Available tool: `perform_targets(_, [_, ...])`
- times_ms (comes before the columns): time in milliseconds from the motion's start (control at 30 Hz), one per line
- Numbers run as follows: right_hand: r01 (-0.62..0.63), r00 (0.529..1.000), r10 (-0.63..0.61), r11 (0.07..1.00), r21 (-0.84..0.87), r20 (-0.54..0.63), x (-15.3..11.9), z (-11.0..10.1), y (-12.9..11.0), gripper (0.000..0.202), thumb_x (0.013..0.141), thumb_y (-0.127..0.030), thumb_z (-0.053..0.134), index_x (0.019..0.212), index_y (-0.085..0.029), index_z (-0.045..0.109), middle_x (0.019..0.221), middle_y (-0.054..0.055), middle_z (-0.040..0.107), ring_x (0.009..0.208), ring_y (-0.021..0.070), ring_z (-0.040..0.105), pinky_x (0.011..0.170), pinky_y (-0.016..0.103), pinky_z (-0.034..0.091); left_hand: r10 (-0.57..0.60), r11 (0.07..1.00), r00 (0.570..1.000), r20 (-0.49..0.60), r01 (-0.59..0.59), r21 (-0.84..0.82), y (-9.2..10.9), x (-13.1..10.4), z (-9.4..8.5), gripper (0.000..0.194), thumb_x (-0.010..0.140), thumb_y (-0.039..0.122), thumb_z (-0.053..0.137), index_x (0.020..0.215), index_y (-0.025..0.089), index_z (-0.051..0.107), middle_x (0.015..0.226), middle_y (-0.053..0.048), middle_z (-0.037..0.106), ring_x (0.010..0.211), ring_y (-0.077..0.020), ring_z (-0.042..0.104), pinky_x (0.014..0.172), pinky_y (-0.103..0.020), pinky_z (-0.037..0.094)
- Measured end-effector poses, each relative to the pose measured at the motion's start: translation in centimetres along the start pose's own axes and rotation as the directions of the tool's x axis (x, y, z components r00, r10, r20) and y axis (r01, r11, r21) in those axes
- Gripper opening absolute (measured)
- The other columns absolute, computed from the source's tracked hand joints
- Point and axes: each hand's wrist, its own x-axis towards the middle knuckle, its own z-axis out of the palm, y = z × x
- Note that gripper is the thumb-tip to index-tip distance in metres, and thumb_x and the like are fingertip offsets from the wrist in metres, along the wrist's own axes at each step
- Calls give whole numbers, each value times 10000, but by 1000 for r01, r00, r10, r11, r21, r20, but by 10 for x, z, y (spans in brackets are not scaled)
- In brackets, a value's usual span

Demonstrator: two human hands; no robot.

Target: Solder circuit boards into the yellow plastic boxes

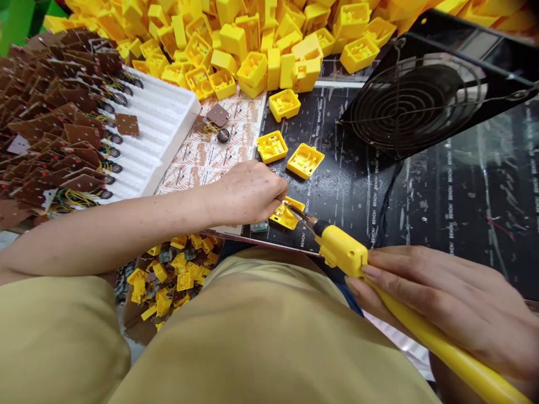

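My right hand [442, 303] is closed around the yellow handle of a soldering tool [343, 247], whose metal tip reaches into a small yellow housing [290, 216] near the bench's front edge. My left hand [256, 191] is closed over the left side of that housing; its fingertips are bunched together, and what they pinch is hidden. Just beyond lie two more open yellow housings [272, 147] [305, 161], with another one [284, 105] farther back. A bit of green circuit board [259, 226] shows below my left hand.
Brown circuit boards [63, 129] with wires crowd a white foam tray [168, 129] at left. Yellow housings [233, 42] are heaped at the back. A black fan [404, 106] stands back right, its cable [385, 202] trailing forward. Below the bench, a container holds yellow parts [185, 275].
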Motion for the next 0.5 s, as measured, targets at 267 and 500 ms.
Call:
perform_targets(267, [-125,992,126,992,33,-4,-2,-4,-5,245,801,-68,774,968,-176,631,856,25,701,819,138,684,740,264,581,12,998,1000,10,-12,59,2,2,-1,269,867,214,496,833,170,759,681,-46,686,659,-167,608,620,-283,396])
perform_targets(500, [-151,989,151,989,-5,7,-4,-6,1,197,840,-152,759,994,-222,658,886,24,717,798,157,696,724,290,590,-23,997,996,81,16,80,5,4,-7,273,875,224,494,847,181,762,683,-49,683,672,-186,615,597,-295,361])
